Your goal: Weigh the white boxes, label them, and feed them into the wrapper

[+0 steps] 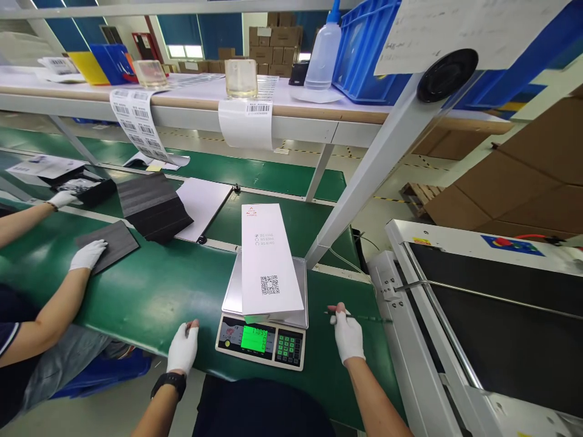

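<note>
A flat white box point(268, 261) lies on the scale point(262, 343) on the green bench point(150, 297). It looks light and stiff, best gripped by its long edges. The left hand point(183, 349) and right hand point(348, 337), gloved, rest on the bench beside the scale, holding nothing.

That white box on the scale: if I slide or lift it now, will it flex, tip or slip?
The white box looks flat and rigid, so probably stiff, not floppy. It overhangs the scale pan at the far end, so a push could tip it. Its smooth surface may slip under the gloved left hand or right hand.
</note>
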### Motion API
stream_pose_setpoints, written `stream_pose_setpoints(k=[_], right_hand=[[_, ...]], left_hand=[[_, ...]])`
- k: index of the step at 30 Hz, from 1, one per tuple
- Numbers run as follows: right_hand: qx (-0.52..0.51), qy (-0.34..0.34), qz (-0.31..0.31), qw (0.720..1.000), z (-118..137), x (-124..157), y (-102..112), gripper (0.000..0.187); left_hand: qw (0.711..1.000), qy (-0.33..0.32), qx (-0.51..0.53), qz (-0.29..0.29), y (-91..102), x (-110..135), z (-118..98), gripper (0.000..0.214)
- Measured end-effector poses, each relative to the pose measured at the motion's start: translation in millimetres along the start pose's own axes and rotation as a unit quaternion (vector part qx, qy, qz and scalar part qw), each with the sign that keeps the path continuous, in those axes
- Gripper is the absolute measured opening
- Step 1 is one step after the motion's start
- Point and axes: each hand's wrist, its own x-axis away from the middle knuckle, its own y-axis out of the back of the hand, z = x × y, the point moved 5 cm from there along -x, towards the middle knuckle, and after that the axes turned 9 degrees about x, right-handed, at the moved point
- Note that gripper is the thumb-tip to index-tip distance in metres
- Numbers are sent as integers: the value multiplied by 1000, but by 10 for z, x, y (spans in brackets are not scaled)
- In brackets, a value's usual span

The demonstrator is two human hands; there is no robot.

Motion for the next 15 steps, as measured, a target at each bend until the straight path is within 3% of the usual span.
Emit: stream_pose_setpoints(k=[9, 12, 15], right_hand=[[-209, 114, 63, 969, 1268, -47, -114, 67], [-282, 137, 91, 945, 1607, 55, -293, 61], [-324, 120, 94, 934, 1750, 277, -506, 55]], left_hand=[[977, -150, 153, -7, 163, 116, -1558, 54], [949, -168, 263, 35, -25, 349, -1926, 60], [871, -109, 453, 157, -393, 714, -2083, 65]])
